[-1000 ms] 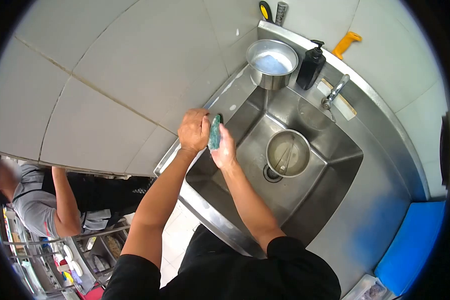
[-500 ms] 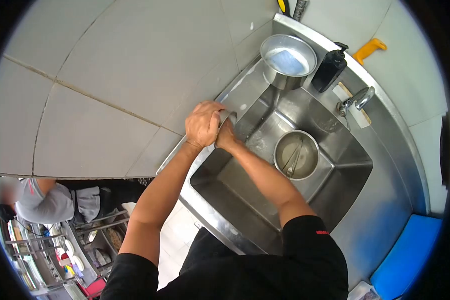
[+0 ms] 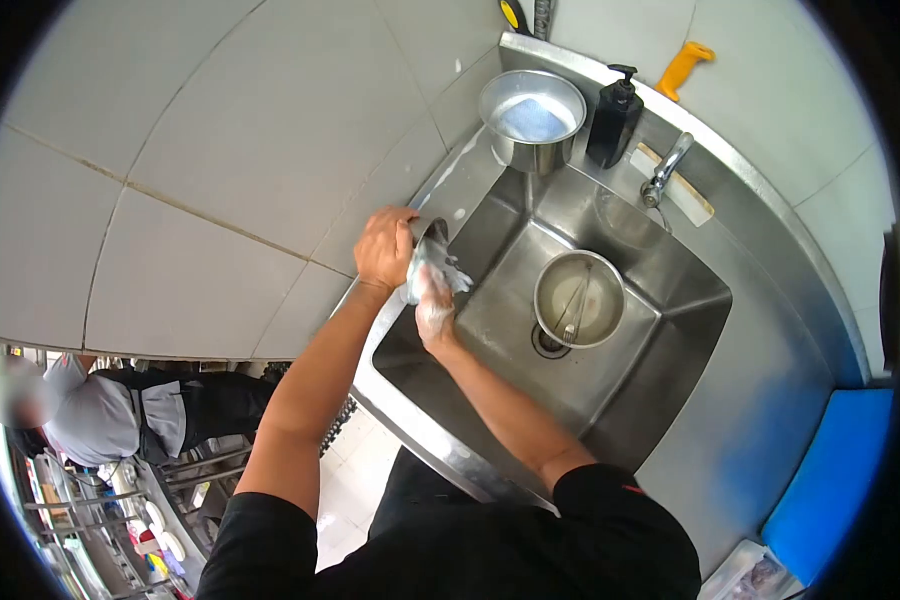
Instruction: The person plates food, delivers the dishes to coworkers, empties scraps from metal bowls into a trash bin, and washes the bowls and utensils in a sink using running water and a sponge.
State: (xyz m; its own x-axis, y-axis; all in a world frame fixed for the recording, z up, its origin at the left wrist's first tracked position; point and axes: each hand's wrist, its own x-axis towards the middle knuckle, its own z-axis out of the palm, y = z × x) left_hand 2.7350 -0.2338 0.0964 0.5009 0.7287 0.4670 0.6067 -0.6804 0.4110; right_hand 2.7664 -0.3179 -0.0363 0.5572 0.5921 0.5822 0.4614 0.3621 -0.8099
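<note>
My left hand [image 3: 380,250] is closed around a small metal container [image 3: 428,230] over the left edge of the sink. Just below its mouth is my right hand [image 3: 433,312], wrapped in white suds. The fingers are bent into a foamy white mass [image 3: 448,275]; whether that is a cloth or only lather, I cannot tell. In the sink [image 3: 505,345] stands a round metal pot [image 3: 620,290] with cloudy water and metal utensils [image 3: 577,305], one of them a fork. A metal bowl [image 3: 535,155] at the back left corner holds a blue cloth [image 3: 532,120] in soapy water.
A black pump bottle [image 3: 615,120] and a faucet [image 3: 667,170] stand behind the sink. An orange handle [image 3: 684,70] leans by the wall. Something blue and flat [image 3: 835,480] lies at the right. Another person [image 3: 110,410] stands near cluttered shelves at the left.
My right hand has drawn back out of the metal container toward me, now covered in white foam. My left hand keeps its grip. The view has shifted slightly.
</note>
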